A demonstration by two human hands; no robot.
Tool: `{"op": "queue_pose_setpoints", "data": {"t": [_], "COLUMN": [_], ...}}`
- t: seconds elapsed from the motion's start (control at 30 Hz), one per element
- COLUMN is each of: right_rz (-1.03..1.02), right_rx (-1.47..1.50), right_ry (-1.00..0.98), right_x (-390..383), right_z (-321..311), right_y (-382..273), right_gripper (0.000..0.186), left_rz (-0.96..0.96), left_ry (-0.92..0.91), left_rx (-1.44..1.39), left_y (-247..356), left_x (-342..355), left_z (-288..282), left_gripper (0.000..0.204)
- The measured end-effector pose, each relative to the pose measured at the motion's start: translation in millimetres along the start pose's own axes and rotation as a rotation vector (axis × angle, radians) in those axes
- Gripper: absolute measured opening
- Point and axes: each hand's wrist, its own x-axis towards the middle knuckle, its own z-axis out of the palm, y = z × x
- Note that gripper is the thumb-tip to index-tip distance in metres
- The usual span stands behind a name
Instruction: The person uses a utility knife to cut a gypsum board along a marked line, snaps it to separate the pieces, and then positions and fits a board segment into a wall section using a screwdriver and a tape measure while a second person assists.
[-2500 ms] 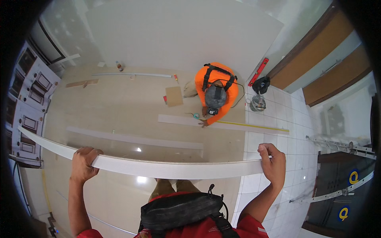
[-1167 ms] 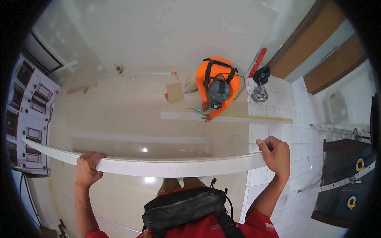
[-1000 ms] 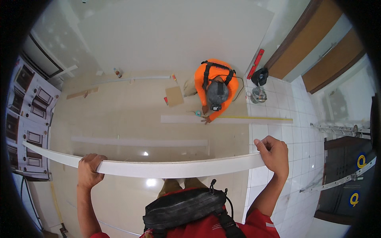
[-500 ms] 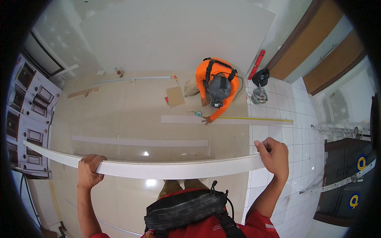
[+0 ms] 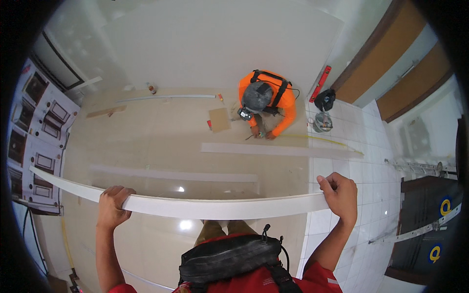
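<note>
A long narrow white board strip (image 5: 220, 208), looking like cut plasterboard, spans in front of my waist above the floor. Toward its left part, my left hand (image 5: 115, 205) is wrapped over the upper edge. My right hand (image 5: 340, 195) closes on the strip's right end, its thumb bent on top. The strip's far left end reaches out past my left hand. Across from me, a crouching person in an orange top (image 5: 283, 97) holds a tape measure, its yellow blade (image 5: 317, 138) extended to the right. Beside that person, a similar strip (image 5: 254, 149) lies on the floor.
Another pale strip (image 5: 171, 174) lies on the floor beyond my board. A brown board piece (image 5: 219, 120), a metal profile (image 5: 185, 96) and a bottle (image 5: 152, 90) are near the wall. On the right are a bucket (image 5: 323, 123), a red level (image 5: 320, 84) and a ladder (image 5: 420, 168).
The other person has drawn the tape measure back from the floor strip, lifting its blade, with both hands now together. My hands and board have barely shifted.
</note>
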Motion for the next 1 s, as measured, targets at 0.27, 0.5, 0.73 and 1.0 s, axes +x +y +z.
{"op": "queue_pose_setpoints", "data": {"t": [0.27, 0.5, 0.73, 1.0], "right_rz": [-0.289, -0.868, -0.764, -0.492], "right_rx": [0.293, -0.040, -0.144, -0.372], "right_ry": [-0.039, -0.030, 0.091, 0.154], "right_x": [-26.1, -99.8, -118.7, -149.2], "right_z": [15.7, 53.7, 115.6, 113.8], "right_y": [-39.1, -125.0, -177.5, -190.3], "right_gripper": [0.034, 0.051, 0.050, 0.033], "left_rz": [-0.143, -0.012, 0.030, 0.151], "left_ry": [-0.243, -0.149, -0.020, 0.246], "left_rx": [0.121, 0.030, 0.003, -0.057], "left_y": [-20.1, -12.3, -12.2, -9.1], "left_x": [-33.1, -32.2, -37.9, -47.6], "left_z": [-14.7, 12.4, 29.4, 44.2], "left_gripper": [0.051, 0.038, 0.023, 0.022]}}
